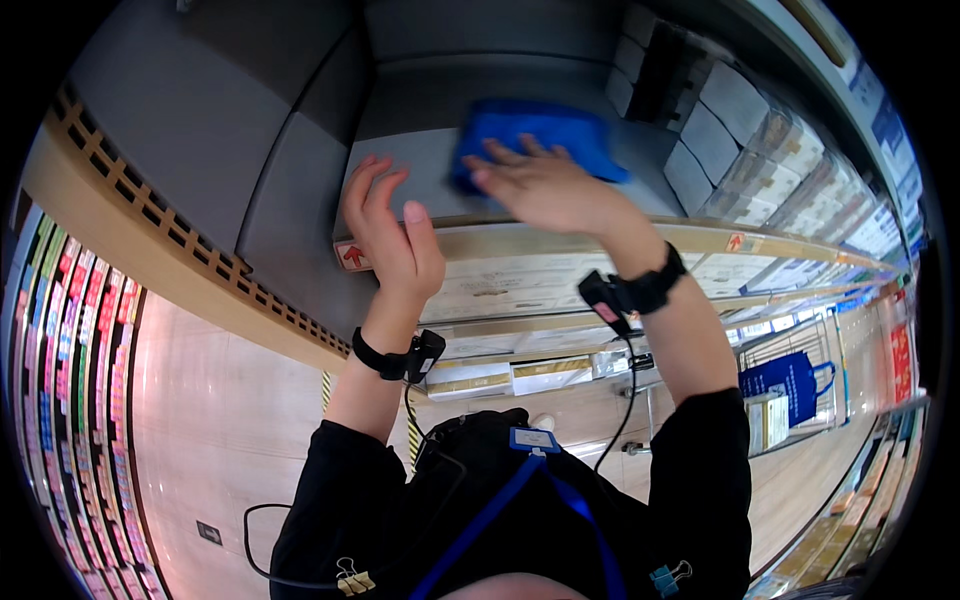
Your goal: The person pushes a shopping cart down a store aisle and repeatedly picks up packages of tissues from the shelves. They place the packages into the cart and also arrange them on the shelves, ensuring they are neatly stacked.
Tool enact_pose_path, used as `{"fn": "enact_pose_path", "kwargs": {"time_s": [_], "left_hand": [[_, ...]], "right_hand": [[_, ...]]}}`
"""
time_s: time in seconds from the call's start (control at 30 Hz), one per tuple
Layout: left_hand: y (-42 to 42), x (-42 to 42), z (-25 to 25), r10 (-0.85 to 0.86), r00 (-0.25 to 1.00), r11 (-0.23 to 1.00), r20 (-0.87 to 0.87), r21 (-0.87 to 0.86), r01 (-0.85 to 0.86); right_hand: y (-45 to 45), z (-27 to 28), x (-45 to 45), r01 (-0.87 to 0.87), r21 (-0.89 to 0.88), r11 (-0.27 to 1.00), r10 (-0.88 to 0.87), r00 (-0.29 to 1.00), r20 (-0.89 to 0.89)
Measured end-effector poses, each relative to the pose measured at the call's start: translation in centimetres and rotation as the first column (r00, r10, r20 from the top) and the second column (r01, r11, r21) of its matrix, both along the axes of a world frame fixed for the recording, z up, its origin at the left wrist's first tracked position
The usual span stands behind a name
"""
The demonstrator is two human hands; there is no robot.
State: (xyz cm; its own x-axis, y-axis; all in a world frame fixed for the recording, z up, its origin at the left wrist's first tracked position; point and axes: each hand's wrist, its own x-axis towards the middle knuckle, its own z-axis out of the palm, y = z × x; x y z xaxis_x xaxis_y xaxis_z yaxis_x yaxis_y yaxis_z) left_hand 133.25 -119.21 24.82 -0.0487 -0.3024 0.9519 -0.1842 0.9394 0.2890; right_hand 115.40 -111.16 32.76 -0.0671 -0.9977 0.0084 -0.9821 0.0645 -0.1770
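On the grey shelf board (420,161) lies a blue cloth (555,120), blurred at its edges. My right hand (544,184) rests flat on top of it with the fingers spread, not closed around it. Near the shelf's left front corner, my left hand (394,232) is raised, holding nothing, its fingers apart and slightly bent. Beside it, a label with a red arrow (352,256) sits on the shelf's front rail (480,241). Black straps with small devices circle both wrists.
Plastic-wrapped white packs (750,150) are stacked along the shelf's right. Boxed goods (510,285) fill lower levels. A perforated upright panel (150,191) borders the left. Behind at right stands a shopping cart (840,375) with a blue bag (780,382). Cables hang from both wrist devices.
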Motion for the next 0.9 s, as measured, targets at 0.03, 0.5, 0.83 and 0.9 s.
{"fn": "enact_pose_path", "kwargs": {"time_s": [0.03, 0.5, 0.83, 0.9], "left_hand": [[-0.2, -0.1, -0.3, -0.052, 0.998, 0.999, -0.034, 0.001, 0.052], [-0.2, 0.6, -0.2, -0.117, 0.993, 0.992, -0.016, -0.049, 0.116], [0.7, 0.6, 1.5, 0.048, 0.989, 0.996, 0.143, -0.077, -0.037], [0.6, 0.2, 2.4, 0.104, 0.980, 0.994, 0.167, -0.060, -0.095]], "right_hand": [[-1.4, -0.5, 1.3, -0.110, -0.024, 0.994, 0.110, 0.994, -0.015], [2.0, -1.3, 0.9, -0.215, -0.112, 0.970, 0.219, 0.975, 0.027], [7.0, 0.4, -4.6, 0.255, 0.031, 0.966, -0.250, 0.962, -0.112], [5.2, 1.1, -4.7, 0.249, 0.113, 0.962, -0.243, 0.968, -0.061]]}}
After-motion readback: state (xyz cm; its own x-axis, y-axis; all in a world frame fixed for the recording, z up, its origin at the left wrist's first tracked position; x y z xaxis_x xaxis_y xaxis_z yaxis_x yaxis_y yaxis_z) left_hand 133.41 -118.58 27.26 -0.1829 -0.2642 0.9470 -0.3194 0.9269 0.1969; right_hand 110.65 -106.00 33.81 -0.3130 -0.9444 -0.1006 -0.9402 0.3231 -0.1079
